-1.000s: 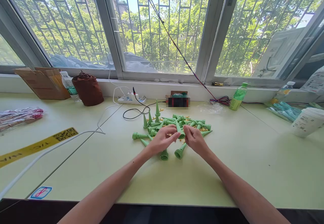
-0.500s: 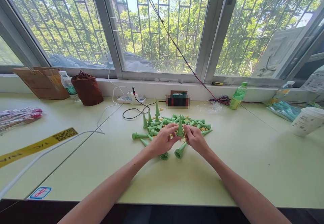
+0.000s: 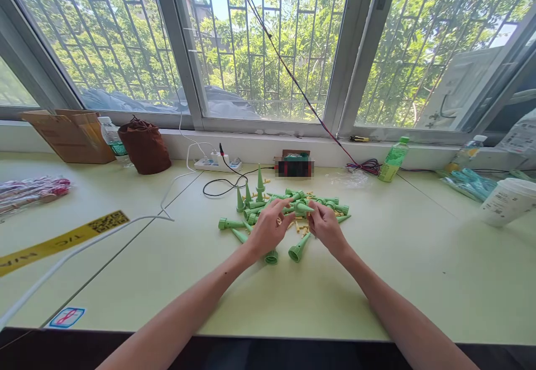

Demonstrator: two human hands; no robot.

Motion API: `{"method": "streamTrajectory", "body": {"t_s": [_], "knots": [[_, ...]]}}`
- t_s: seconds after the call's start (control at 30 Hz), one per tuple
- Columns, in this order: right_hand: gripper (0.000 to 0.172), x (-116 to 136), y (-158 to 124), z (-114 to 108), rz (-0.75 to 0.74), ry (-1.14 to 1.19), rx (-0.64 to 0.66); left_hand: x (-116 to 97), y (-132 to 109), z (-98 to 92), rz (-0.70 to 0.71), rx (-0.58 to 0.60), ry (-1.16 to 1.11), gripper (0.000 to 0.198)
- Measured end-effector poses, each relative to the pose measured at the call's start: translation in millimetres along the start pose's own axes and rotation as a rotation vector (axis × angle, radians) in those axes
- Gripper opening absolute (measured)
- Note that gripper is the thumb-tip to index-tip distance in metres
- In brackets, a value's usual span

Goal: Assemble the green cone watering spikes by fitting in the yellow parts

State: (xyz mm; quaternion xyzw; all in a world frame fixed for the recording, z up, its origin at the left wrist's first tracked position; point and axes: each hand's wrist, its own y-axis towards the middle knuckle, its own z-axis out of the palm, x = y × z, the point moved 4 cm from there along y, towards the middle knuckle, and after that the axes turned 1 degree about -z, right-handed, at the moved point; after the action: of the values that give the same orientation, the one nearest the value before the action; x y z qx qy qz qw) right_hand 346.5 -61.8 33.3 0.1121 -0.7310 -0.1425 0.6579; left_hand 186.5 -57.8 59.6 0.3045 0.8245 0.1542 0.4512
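A green plastic spike (image 3: pixel 304 207) lies almost level above the pile, its point toward the right. My left hand (image 3: pixel 271 226) is curled at the wide end of this spike, thumb on the near side and fingers on the far side. At the pointed end, my right hand (image 3: pixel 325 225) is closed in a pinch; what lies between its fingertips is hidden. Under and behind both hands spreads a heap of green spikes (image 3: pixel 253 219) with small yellow plastic pieces (image 3: pixel 298 227). Another loose spike (image 3: pixel 296 253) rests in front, its open collar facing me.
Several spikes stand upright at the heap's back left, the tallest (image 3: pixel 259 183) among them. Behind are a power strip (image 3: pixel 218 163), a black cable (image 3: pixel 215 194) and a small box (image 3: pixel 295 166). A green bottle (image 3: pixel 393 161) and white cup (image 3: pixel 508 202) stand right; a brown pouch (image 3: pixel 144 148) left.
The spike between my hands has tipped from upright to nearly level, point to the right. My right hand has shifted slightly right, and yellow pieces beneath now show.
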Motion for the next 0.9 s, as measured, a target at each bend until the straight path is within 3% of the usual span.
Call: {"method": "streamTrajectory", "body": {"t_s": [0.1,0.2,0.3,0.67,0.9], "knots": [[0.044,4,-1,-3,-0.057,-0.110,-0.035,3,2,-1.2,-0.189,0.027,-0.232,0.040],[0.043,10,-4,-2,-0.139,-0.264,-0.012,2,1,2.9,-0.332,0.196,-0.512,0.045],[0.042,12,-7,3,-0.185,-0.345,0.027,1,-2,6.3,-0.389,0.310,-0.670,0.042],[0.047,8,-10,10,-0.129,-0.304,0.063,5,-2,5.8,-0.384,0.285,-0.756,0.040],[0.053,-3,-9,11,0.003,-0.153,0.062,5,0,8.2,-0.267,0.239,-0.711,0.046]]}}
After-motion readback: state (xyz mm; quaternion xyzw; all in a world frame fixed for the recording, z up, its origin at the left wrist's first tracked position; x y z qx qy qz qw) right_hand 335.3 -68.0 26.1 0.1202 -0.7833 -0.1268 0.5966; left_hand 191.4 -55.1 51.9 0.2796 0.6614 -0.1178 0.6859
